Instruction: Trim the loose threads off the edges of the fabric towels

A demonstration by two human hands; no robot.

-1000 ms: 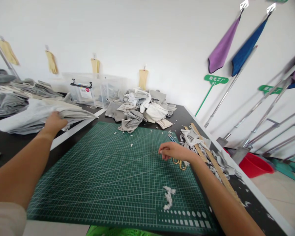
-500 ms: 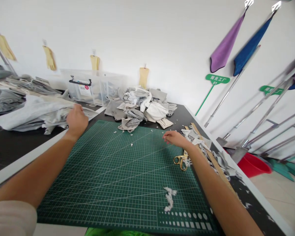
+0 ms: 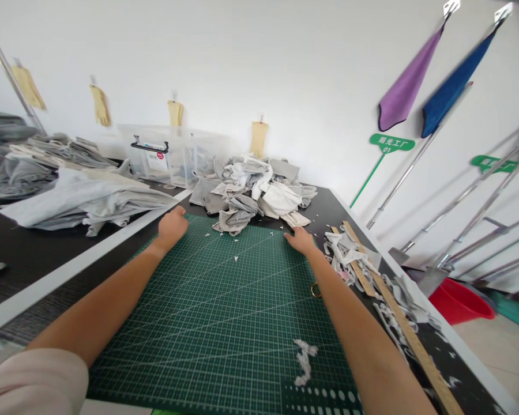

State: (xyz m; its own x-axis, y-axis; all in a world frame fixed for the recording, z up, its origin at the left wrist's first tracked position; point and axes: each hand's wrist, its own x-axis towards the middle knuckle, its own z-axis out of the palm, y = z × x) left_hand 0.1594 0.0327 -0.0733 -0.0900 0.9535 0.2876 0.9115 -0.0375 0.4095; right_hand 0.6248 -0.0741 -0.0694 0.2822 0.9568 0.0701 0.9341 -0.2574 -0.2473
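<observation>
A green cutting mat (image 3: pixel 225 300) covers the black table in front of me. My left hand (image 3: pixel 172 225) sits at the mat's far left corner, fingers curled closed over its edge. At the far right edge, my right hand (image 3: pixel 300 239) lies with fingers stretched flat toward the left, holding nothing. Just beyond both hands is a pile of grey and white fabric pieces (image 3: pixel 259 193). Gold-handled scissors (image 3: pixel 315 290) peek out from under my right forearm.
Folded grey cloth (image 3: pixel 90 199) is stacked at the left, with a clear plastic box (image 3: pixel 164 155) behind it. A wooden ruler (image 3: pixel 398 323) and fabric trimmings (image 3: pixel 346 251) line the right table edge. White scraps (image 3: pixel 305 360) lie on the mat. A red basin (image 3: pixel 458 300) stands on the floor.
My left hand left the folded cloth stack and came to the mat's far left corner. My right hand moved away from the scissors to the mat's far right edge.
</observation>
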